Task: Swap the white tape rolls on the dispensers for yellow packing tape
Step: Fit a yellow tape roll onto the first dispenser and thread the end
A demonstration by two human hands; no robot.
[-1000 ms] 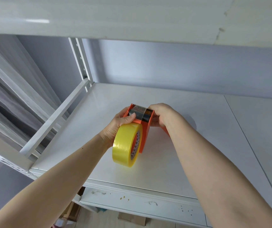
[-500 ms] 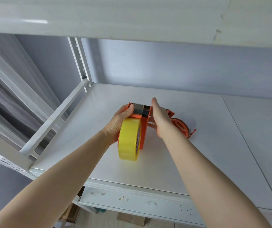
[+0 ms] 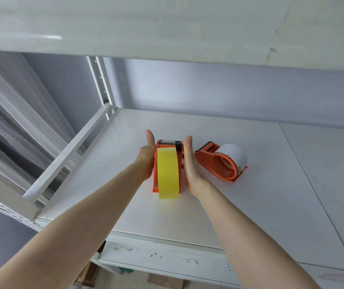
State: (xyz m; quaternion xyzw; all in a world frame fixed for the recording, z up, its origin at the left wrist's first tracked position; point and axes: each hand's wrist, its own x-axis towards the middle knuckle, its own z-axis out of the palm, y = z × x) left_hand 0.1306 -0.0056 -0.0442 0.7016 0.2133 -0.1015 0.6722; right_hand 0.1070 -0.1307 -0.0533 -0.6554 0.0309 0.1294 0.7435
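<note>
Pressing flat palms against its sides, the left hand [image 3: 146, 159] and right hand [image 3: 189, 165] sandwich the dispenser [image 3: 156, 163] with the yellow roll [image 3: 168, 174] upright on the shelf [image 3: 104, 163]; neither grip is closed. Letting go unevenly could tip it. A second dispenser [image 3: 214, 163] with its white roll [image 3: 232, 154], earlier hidden, now shows.

1 head view looks forward and down, close over a shelf [image 3: 250, 205].
</note>
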